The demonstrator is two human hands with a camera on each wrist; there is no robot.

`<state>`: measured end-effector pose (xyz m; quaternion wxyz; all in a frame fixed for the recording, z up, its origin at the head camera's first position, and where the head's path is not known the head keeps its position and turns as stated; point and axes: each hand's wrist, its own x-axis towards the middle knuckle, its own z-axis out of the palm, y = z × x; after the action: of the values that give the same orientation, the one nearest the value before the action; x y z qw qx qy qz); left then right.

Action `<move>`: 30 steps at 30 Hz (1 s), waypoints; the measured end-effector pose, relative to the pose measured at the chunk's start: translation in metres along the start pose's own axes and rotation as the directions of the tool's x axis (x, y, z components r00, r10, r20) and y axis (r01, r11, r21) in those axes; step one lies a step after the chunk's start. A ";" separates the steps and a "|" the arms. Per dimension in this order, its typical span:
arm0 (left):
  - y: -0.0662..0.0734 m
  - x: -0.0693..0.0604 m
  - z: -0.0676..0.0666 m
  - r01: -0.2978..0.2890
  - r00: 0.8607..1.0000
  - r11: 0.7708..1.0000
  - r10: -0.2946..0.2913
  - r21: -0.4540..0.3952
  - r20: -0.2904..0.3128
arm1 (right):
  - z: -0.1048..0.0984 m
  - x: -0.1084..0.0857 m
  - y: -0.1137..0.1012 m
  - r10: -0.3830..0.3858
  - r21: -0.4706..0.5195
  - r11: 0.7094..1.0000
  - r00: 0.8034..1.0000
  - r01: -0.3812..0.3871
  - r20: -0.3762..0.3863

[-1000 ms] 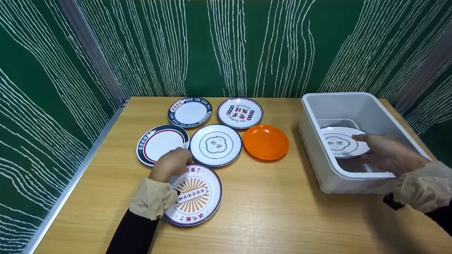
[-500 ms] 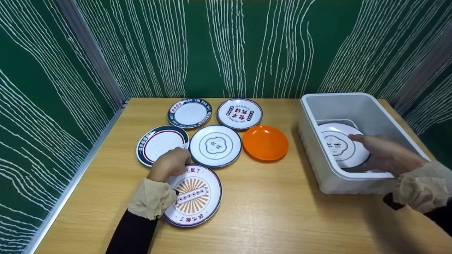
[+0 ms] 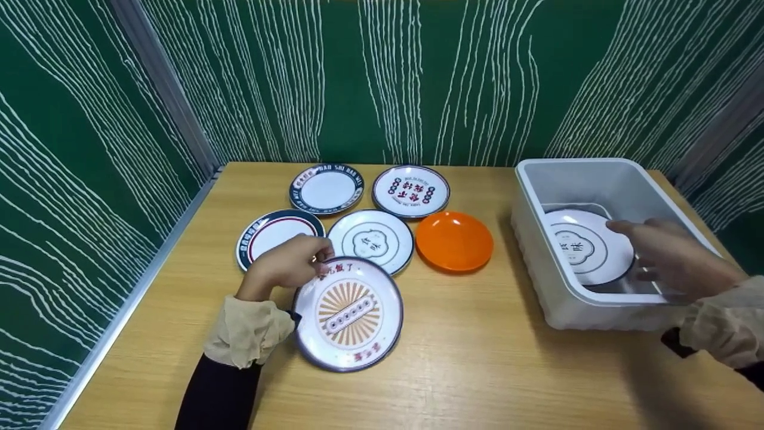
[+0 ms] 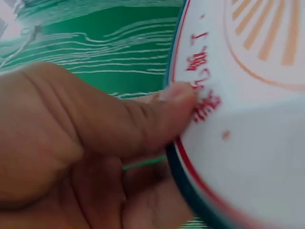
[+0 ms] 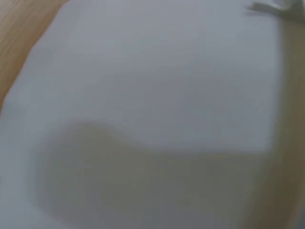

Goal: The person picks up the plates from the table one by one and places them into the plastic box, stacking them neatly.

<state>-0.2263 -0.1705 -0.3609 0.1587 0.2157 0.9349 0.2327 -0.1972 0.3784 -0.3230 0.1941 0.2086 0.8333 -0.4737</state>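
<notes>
My left hand [image 3: 292, 263] pinches the upper left rim of a sunburst plate [image 3: 351, 319], which is raised and slightly tilted above the table. In the left wrist view the thumb [image 4: 176, 107] presses on the plate's red-lettered face [image 4: 248, 143], with fingers behind the rim. Inside the bin [image 3: 552, 292], a white plate with a dark flower outline [image 3: 588, 254] lies low. My right hand [image 3: 674, 257] hovers over that plate's right edge, its fingers loosely bent and holding nothing. Only blurred pale surfaces show in the right wrist view.
Behind the raised plate are a green-rimmed plate [image 3: 280, 230], another flower-outline plate [image 3: 370, 239] and an orange plate [image 3: 455, 242]. Two more, a dark-rimmed plate [image 3: 326, 189] and a red-lettered plate [image 3: 412, 191], sit near the table's back edge.
The sunburst plate has come up off the table in my left hand, shifting right. In the bin, the flower-outline plate has gone down flat, and my right hand has let it go and drawn slightly right.
</notes>
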 end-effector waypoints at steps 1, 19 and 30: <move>0.000 -0.001 -0.001 -0.017 1.000 1.000 0.017 -0.023 -0.016 | 0.000 -0.002 -0.003 -0.027 -0.011 1.000 1.000 0.027 0.012; 0.038 0.002 -0.001 -0.021 0.930 0.505 -0.306 -0.863 -0.202 | 0.057 -0.047 -0.070 -0.386 -0.020 0.922 0.919 0.386 -0.077; 0.079 -0.007 0.011 -0.168 0.916 0.101 -0.350 -0.981 -0.193 | 0.146 -0.066 -0.091 -0.363 0.341 0.897 0.910 0.282 0.201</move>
<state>-0.1903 -0.1064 -0.3286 0.0910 -0.0562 0.5589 0.8223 -0.1722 0.1983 -0.2934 0.1849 0.0300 0.7406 -0.6453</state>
